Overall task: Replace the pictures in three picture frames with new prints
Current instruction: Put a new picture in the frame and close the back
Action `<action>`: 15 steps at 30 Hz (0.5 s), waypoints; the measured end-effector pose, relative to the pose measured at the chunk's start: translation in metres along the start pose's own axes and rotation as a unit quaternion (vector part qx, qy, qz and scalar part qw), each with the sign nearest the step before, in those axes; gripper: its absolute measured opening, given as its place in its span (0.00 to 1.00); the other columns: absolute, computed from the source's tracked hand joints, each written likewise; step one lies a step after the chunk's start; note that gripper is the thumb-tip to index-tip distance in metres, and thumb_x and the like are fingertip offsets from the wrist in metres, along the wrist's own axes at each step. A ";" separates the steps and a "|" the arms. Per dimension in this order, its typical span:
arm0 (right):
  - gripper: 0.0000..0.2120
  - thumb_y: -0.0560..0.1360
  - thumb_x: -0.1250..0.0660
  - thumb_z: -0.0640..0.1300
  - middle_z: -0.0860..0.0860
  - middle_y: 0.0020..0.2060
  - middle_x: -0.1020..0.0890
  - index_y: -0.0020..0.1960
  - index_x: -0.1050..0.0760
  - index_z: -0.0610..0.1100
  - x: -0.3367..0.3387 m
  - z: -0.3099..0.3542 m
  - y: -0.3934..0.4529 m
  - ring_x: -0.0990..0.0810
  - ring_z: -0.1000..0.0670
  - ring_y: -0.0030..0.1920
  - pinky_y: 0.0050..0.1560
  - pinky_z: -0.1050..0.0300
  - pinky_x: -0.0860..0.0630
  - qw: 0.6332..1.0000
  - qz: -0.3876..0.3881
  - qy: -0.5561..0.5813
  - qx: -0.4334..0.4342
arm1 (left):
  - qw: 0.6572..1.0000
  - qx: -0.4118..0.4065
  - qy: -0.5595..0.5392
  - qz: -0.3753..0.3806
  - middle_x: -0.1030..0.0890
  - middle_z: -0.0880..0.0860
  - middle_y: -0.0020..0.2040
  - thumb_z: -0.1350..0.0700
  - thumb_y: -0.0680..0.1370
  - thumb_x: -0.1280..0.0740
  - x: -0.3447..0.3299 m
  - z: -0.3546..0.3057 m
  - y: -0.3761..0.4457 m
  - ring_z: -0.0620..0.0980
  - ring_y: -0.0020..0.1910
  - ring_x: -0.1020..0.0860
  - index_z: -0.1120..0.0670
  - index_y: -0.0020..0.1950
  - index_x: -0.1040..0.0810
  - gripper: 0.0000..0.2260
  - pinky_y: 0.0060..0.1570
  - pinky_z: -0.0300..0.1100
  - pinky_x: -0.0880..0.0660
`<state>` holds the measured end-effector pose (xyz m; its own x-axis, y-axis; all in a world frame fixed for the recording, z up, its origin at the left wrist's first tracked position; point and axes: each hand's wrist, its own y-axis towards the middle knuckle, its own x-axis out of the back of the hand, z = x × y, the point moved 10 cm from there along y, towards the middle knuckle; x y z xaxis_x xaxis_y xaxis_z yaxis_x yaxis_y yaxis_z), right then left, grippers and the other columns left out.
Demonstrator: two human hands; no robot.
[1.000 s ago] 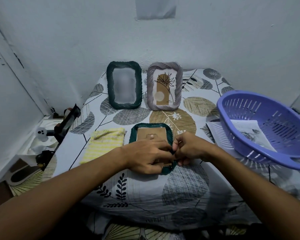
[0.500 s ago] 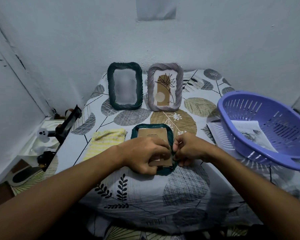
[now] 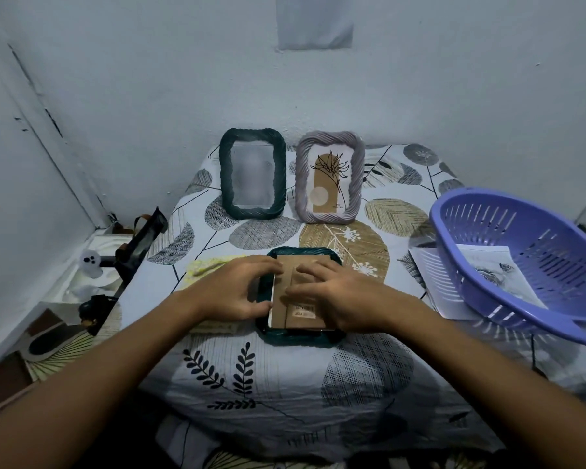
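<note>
- A table covered by a white cloth (image 3: 285, 384) printed with grey, tan and black leaves and discs fills the middle of the view; it stands against pale blue-grey walls that meet in a corner at far left.
- A pale rectangle of paper (image 3: 314, 22) is stuck high on the far wall.
- Near the middle of the cloth, a dark green frame (image 3: 298, 336) lies face down with its brown backing board (image 3: 296, 292) showing.
- The left hand (image 3: 232, 291) rests at the left edge of that board, fingers loosely bent with the tips at the board's edge; whether it pinches the board cannot be told.
- The right hand (image 3: 339, 296) lies on the board's right half with fingers spread nearly flat, holding nothing.
- At the far side, two frames stand upright near the wall: a second green frame (image 3: 252, 174) on the left with a blurred picture, and just beside it a lilac frame (image 3: 330, 177) with a tan botanical print.
- A yellow cloth (image 3: 207, 269) lies left of the face-down frame, partly under the left wrist.
- On the right, a purple slotted basket (image 3: 521, 258) sits tilted, with printed sheets (image 3: 498, 269) inside and under it.
- Past the left table edge are a black stand (image 3: 139, 242) and a small white figure (image 3: 90, 264) over a white surface.
</note>
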<state>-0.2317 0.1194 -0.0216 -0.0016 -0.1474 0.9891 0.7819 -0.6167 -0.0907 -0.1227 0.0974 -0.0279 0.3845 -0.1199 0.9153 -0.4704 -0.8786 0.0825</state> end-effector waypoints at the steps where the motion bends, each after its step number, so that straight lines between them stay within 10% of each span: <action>1: 0.28 0.77 0.34 0.48 0.47 0.77 0.43 0.74 0.38 0.59 -0.002 0.003 0.004 0.44 0.44 0.75 0.70 0.44 0.36 1.000 0.009 -0.024 0.013 | 1.000 0.005 0.006 0.006 0.27 0.50 0.68 0.46 0.68 0.32 -0.002 0.002 0.000 0.46 0.66 0.29 0.55 0.67 0.25 0.28 0.63 0.33 0.37; 15: 0.31 0.71 0.27 0.42 0.48 0.70 0.30 0.70 0.35 0.48 -0.007 0.010 0.032 0.30 0.45 0.68 0.64 0.48 0.27 0.987 0.069 -0.101 0.103 | 0.999 -0.017 0.030 0.026 0.23 0.49 0.65 0.45 0.67 0.29 -0.005 0.003 0.000 0.48 0.62 0.24 0.55 0.56 0.17 0.22 0.60 0.35 0.33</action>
<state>-0.2004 0.1084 -0.0301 0.2215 -0.0491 0.9739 0.8767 -0.4274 -0.2209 -0.1217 0.0966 -0.0336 0.3120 -0.1358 0.9403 -0.5151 -0.8558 0.0473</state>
